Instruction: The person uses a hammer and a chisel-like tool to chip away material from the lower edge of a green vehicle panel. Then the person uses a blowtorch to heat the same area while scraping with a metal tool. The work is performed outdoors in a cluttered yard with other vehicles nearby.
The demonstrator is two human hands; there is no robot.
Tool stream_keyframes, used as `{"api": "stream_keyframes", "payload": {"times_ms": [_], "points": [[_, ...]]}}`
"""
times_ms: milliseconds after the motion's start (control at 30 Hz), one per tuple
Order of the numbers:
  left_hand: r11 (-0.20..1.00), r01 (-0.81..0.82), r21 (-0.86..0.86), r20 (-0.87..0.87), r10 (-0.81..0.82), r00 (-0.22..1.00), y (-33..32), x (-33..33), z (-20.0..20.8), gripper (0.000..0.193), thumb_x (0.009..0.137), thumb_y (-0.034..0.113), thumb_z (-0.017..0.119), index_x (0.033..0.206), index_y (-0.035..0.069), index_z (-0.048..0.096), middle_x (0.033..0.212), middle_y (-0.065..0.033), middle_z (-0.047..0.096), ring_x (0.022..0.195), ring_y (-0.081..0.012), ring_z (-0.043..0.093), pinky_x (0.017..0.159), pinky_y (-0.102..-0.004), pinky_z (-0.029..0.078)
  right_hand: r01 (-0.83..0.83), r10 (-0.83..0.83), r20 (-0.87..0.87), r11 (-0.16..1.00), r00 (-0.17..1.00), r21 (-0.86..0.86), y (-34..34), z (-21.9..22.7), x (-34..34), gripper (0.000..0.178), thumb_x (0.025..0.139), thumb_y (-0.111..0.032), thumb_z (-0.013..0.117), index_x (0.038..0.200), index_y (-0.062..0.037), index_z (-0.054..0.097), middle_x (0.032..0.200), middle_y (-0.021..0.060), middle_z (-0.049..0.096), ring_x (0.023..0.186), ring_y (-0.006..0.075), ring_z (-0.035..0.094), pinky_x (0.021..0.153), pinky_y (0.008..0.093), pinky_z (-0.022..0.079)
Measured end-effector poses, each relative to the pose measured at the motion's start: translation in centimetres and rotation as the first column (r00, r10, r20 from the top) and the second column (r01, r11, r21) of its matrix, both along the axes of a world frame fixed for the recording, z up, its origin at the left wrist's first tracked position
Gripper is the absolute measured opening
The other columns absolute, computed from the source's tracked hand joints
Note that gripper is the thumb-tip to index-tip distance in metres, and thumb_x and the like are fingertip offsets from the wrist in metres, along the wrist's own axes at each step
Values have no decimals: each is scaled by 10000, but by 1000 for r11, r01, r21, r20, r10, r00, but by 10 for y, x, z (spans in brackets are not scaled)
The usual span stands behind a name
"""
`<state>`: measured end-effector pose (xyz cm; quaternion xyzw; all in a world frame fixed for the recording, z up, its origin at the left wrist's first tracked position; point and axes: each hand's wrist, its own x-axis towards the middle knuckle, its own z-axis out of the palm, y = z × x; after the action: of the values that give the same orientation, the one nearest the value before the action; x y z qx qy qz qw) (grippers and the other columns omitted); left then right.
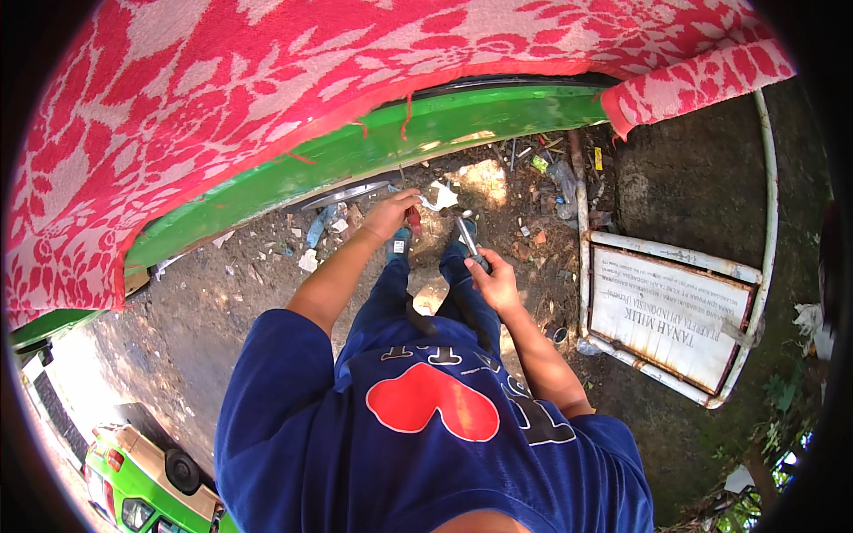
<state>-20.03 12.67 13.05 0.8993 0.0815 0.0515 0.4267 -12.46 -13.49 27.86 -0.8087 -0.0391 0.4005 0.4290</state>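
My left hand [391, 215] is closed around a screwdriver with a red, see-through handle [414, 222]. Its thin shaft [401, 171] rises past my fingers toward the lower edge of a green vehicle body panel [373, 133]. In my right hand [498, 284] is a hammer [471, 238], gripped by its dark handle, with the metal head up and a little to the right of the screwdriver's handle. The two tools are apart. Where the screwdriver's tip ends against the panel is too small to make out.
A red and white floral cloth [267, 80] drapes over the green panel. A metal-framed white sign [666, 306] lies at the right. Litter, including a blue wrapper [317, 229], is scattered over the dirt near my feet. Another green vehicle [133, 475] stands at lower left.
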Motion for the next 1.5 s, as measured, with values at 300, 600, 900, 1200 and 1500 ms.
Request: {"api": "stream_keyframes", "payload": {"times_ms": [300,600,900,1200,1500], "points": [[988,-136,-76,25,138,990,14,8,13,392,757,-69,655,1117,86,636,1283,-82,623,1121,-310,628,909,-384,534,-368,316,519,930,795,-3,10,-19,-20,288,956,-277,624,1124,-43,645,850,223,672,820,428,657,724,443,523],[996,-85,-15,44,86,995,8,-2,46,469,704,-89,676,1126,113,647,1308,-63,595,1106,-309,627,904,-379,531,-181,168,374,984,912,-2,-4,5,-7,272,938,-252,671,1089,-26,672,747,174,666,685,286,679,652,367,509],[971,-43,237,125,13,992,5,1,44,298,709,10,697,981,128,721,1083,-24,645,1100,-243,582,927,-401,485,-34,14,268,997,963,69,-16,-17,-9,255,938,-212,683,1083,-3,677,624,48,567,593,79,506,559,278,432],[948,255,189,31,-265,964,17,32,25,223,762,34,641,975,95,651,1209,-32,623,1107,-277,622,916,-412,512,110,-128,128,984,983,142,-30,-18,-30,241,940,-203,682,1077,-5,684,615,-24,546,556,48,498,518,248,401],[881,381,280,-167,-346,923,1,23,13,269,785,32,588,1020,147,650,1033,-6,649,1034,-246,584,932,-415,436,126,-156,132,969,979,215,-75,-66,-38,270,946,-217,682,1101,3,668,613,-24,514,550,45,483,506,255,402]]}}
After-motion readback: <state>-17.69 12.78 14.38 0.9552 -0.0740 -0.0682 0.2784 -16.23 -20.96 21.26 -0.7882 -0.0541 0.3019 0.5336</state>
